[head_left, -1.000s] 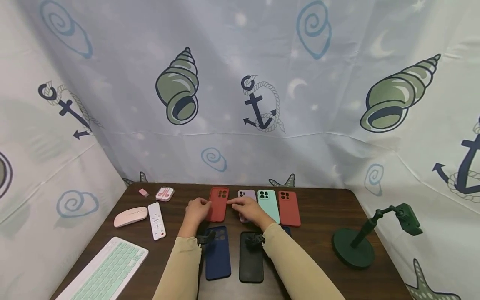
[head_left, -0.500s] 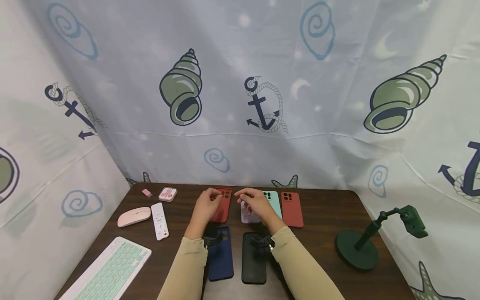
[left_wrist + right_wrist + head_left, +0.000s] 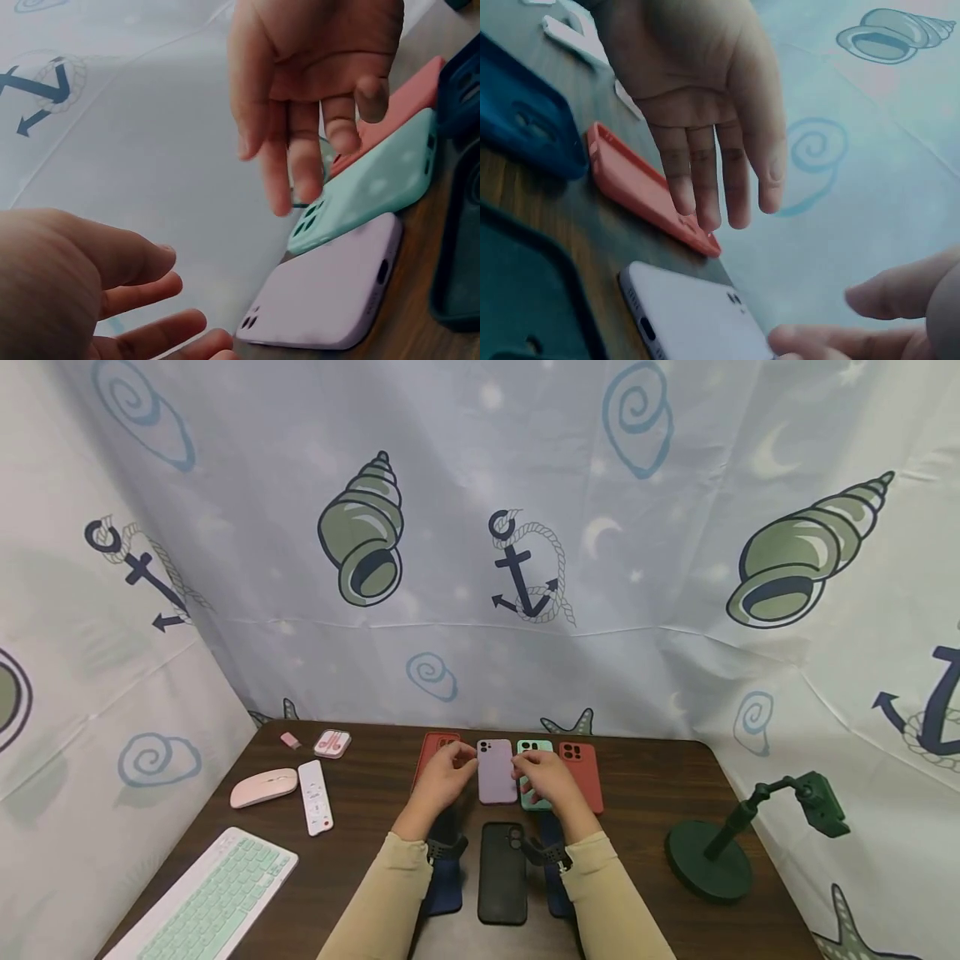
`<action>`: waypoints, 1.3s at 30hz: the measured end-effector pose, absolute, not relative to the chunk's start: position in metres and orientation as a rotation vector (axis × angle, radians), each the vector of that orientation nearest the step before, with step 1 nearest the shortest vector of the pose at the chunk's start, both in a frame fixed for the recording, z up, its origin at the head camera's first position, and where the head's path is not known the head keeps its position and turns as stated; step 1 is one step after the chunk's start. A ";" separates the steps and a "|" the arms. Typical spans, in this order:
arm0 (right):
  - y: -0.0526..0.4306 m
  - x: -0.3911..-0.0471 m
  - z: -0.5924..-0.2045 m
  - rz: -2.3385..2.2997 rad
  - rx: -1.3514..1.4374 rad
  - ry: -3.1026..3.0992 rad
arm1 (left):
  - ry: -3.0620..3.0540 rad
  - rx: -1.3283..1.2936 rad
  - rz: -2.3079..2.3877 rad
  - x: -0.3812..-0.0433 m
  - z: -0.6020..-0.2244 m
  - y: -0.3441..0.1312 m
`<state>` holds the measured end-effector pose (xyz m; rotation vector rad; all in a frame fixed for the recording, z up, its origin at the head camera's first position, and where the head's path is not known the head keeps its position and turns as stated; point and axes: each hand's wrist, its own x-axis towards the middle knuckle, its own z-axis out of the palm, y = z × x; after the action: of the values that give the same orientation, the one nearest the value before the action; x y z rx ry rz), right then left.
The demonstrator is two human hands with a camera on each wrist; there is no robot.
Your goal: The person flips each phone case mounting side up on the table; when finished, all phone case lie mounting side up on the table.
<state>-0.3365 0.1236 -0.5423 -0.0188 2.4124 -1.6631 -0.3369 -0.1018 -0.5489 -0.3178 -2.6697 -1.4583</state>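
A lavender phone case (image 3: pixel 497 774) lies back side up on the dark table, between my two hands. My left hand (image 3: pixel 444 774) hovers at its left edge, fingers loosely bent and holding nothing, partly covering a red phone case (image 3: pixel 641 193) that lies hollow side up. On the other side, my right hand (image 3: pixel 550 778) is over a mint phone case (image 3: pixel 375 176), its fingers relaxed and bare. A second red phone case (image 3: pixel 590 772) sits right of the mint one. Nearer to me lie a black case (image 3: pixel 502 877) and two blue cases (image 3: pixel 447 887), partly hidden by my wrists.
On the left are a white keyboard (image 3: pixel 206 902), a pink mouse (image 3: pixel 262 787), a white remote (image 3: pixel 315 797), a small square box (image 3: pixel 332 743) and a pink USB stick (image 3: pixel 290 741). A green lamp (image 3: pixel 708 860) stands at the right. A patterned curtain (image 3: pixel 450 568) hangs behind the table.
Both hands have moved right from beside the left red case to either side of the lavender case, which is now uncovered. The right hand now overlaps the mint case.
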 end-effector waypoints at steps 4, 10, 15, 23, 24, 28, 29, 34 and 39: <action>0.126 -0.333 -0.548 -1.557 -0.024 2.432 | -2.754 -0.332 -1.407 -0.336 -0.556 -0.097; 0.123 -0.333 -0.558 -1.482 -0.050 2.476 | -2.843 -0.426 -1.397 -0.340 -0.564 -0.093; 0.119 -0.333 -0.571 -1.481 -0.038 2.515 | -2.899 -0.450 -1.430 -0.337 -0.568 -0.092; 0.115 -0.334 -0.576 -1.580 -0.079 2.483 | -2.904 -0.415 -1.432 -0.336 -0.563 -0.093; 0.115 -0.333 -0.576 -1.589 -0.080 2.480 | -2.905 -0.416 -1.424 -0.335 -0.563 -0.093; 0.116 -0.332 -0.572 -1.595 -0.082 2.476 | -2.915 -0.403 -1.398 -0.336 -0.564 -0.094; 0.115 -0.332 -0.571 -1.603 -0.078 2.467 | -2.916 -0.399 -1.392 -0.336 -0.565 -0.094; 0.116 -0.330 -0.565 -1.646 -0.057 2.441 | -2.925 -0.393 -1.399 -0.334 -0.567 -0.094; 0.118 -0.331 -0.561 -1.677 -0.099 2.459 | -2.936 -0.414 -1.388 -0.336 -0.564 -0.091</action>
<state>-0.3306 0.1179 -0.5609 -0.0985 2.4589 -1.6769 -0.3360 -0.0910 -0.5642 -0.4140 -2.9359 -1.3885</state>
